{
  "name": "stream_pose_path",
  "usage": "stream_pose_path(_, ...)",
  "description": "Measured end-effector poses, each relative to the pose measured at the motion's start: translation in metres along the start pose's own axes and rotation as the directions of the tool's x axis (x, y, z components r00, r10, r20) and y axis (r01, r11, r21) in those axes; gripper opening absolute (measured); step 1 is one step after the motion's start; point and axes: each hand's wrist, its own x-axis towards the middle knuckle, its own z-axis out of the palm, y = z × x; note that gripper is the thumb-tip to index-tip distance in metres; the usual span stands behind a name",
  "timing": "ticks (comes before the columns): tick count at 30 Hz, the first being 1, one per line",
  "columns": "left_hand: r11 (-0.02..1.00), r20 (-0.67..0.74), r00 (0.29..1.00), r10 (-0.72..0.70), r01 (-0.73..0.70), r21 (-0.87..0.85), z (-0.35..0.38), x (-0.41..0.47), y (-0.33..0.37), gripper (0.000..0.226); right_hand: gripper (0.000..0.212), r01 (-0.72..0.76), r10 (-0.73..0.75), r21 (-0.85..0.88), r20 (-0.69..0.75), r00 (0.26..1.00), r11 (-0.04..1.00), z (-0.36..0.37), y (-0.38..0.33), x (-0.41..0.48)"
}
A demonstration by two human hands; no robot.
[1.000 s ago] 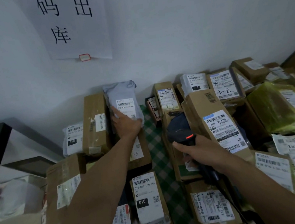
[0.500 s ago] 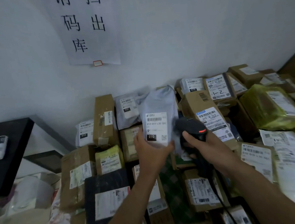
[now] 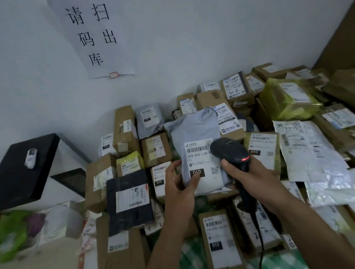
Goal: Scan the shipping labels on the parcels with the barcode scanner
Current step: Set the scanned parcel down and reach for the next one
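Your left hand (image 3: 179, 186) gripped a soft grey bag (image 3: 193, 130) upright above the parcels (image 3: 221, 240), thumb on its white barcoded label (image 3: 198, 154). Your right hand (image 3: 252, 176) clasped the black scanner (image 3: 229, 150), its head covering the label's right edge.

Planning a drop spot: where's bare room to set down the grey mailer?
Green checked cloth shows left of the nearest brown box; the black cabinet top is bare beside a small white device. Elsewhere parcels lie packed tight.

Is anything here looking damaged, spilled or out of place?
Nothing looks spilled or torn. The parcels lie in a disorderly heap, many tilted, and a small white device lies alone on the black cabinet.
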Motion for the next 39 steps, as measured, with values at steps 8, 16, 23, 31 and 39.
stream_pose_path(8,0.989,-0.002,0.998,0.055,-0.054,0.140,-0.004,-0.047,-0.016,0.063,0.035,-0.026,0.027,-0.023,0.032,0.999,0.999,-0.012,0.024,-0.040)
stream_pose_path(16,0.972,-0.148,0.980,0.129,-0.095,0.216,-0.009,-0.053,-0.040,0.075,0.032,-0.031,0.034,-0.071,0.050,0.998,0.997,-0.015,0.032,-0.055)
stream_pose_path(23,0.941,-0.236,0.945,0.225,-0.148,0.304,-0.015,-0.044,-0.053,0.074,0.022,-0.099,0.122,-0.125,0.193,0.974,0.987,-0.007,0.032,-0.058)
stream_pose_path(31,0.941,-0.268,0.929,0.257,-0.177,0.290,-0.019,-0.039,-0.061,0.076,0.026,-0.151,0.163,-0.068,0.218,0.962,0.986,-0.004,0.034,-0.056)
stream_pose_path(39,0.957,-0.296,0.922,0.247,-0.185,0.222,-0.022,-0.039,-0.061,0.076,0.028,-0.156,0.161,-0.041,0.255,0.953,0.987,-0.006,0.034,-0.058)
